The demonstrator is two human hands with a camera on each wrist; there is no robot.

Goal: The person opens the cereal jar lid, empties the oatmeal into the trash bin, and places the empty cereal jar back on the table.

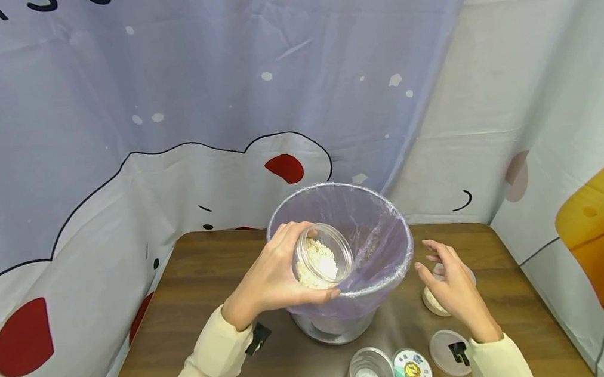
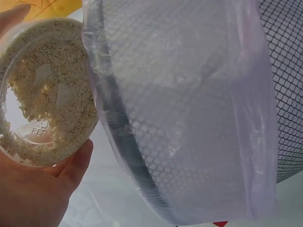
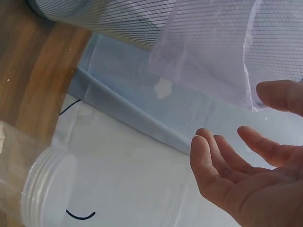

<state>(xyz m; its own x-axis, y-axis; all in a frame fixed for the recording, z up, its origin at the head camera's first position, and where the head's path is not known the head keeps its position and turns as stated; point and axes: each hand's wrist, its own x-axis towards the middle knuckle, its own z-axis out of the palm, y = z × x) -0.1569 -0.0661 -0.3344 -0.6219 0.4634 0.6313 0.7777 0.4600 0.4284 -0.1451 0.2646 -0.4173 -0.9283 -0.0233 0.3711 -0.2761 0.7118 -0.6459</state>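
Observation:
My left hand point(image 1: 282, 271) grips a clear plastic jar point(image 1: 342, 251) tilted over the near rim of a mesh trash can point(image 1: 336, 328) lined with a purple bag point(image 1: 377, 242). Pale flakes or crumbs point(image 1: 316, 262) lie inside the jar; in the left wrist view they cling to its clear bottom point(image 2: 40, 132). My right hand point(image 1: 453, 289) hovers right of the can, fingers loosely bent and holding nothing. Below it stands another jar point(image 1: 435, 302) of pale contents, partly hidden by the hand; its white lid point(image 3: 59, 189) shows in the right wrist view.
An uncovered clear jar point(image 1: 369, 374) stands at the table's front, beside a round lid with a colourful label point(image 1: 413, 371). Right of these lies a translucent lid point(image 1: 448, 352). The brown wooden table point(image 1: 184, 318) ends at a printed cloth backdrop point(image 1: 207, 89).

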